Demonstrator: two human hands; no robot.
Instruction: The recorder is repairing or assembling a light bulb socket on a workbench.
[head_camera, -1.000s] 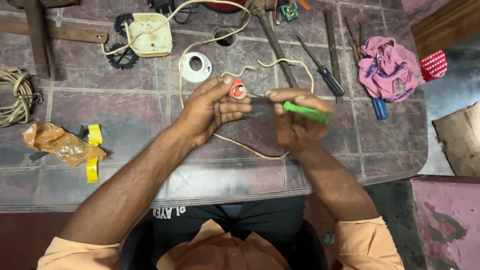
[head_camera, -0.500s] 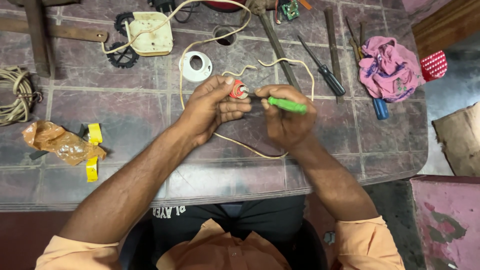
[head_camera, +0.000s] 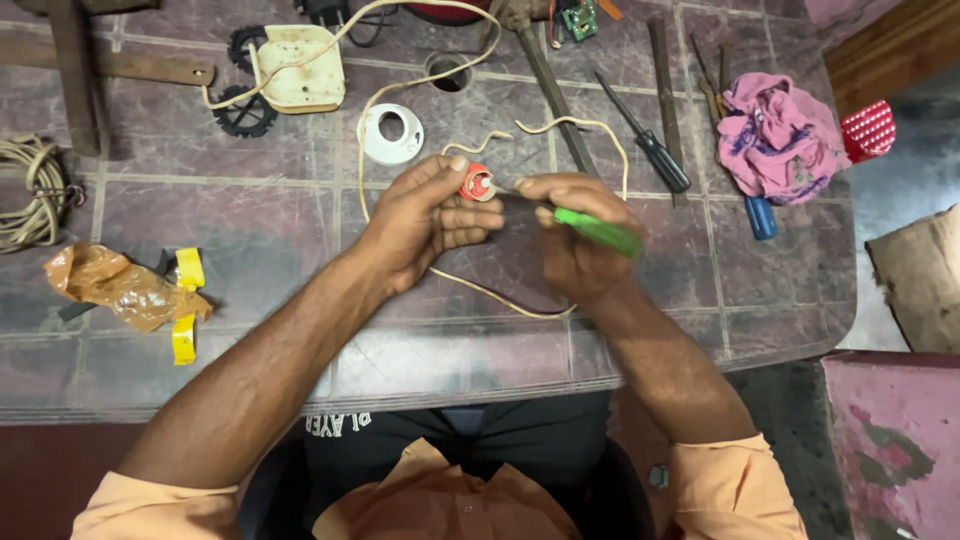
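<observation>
A small red round fitting (head_camera: 477, 184) is being pinched between thumb and fingertips of the left hand (head_camera: 425, 222), held just above the table (head_camera: 250, 340). The grip of the left hand is narrow, closed on the fitting. A green-handled screwdriver (head_camera: 597, 230) is being held in the closed grip of the right hand (head_camera: 572, 235); its tip is being pressed against the fitting, directly right of the left grip. A cream cable (head_camera: 500, 300) is being trailed from the fitting, looping under both hands and up past them.

Just beyond the left grip, a white ring-shaped part (head_camera: 390, 133) is lying flat. Farther off, up and left, a cream switch box (head_camera: 298, 68) is resting on black toothed wheels (head_camera: 243, 110). Right of the right grip, a black-handled screwdriver (head_camera: 645, 148) and a blue-handled tool (head_camera: 759, 216) are lying beside a pink cloth (head_camera: 775, 135). Well left of the left grip, a crumpled orange wrapper (head_camera: 110, 285), yellow tape pieces (head_camera: 186, 305) and a coiled rope (head_camera: 30, 195) are lying.
</observation>
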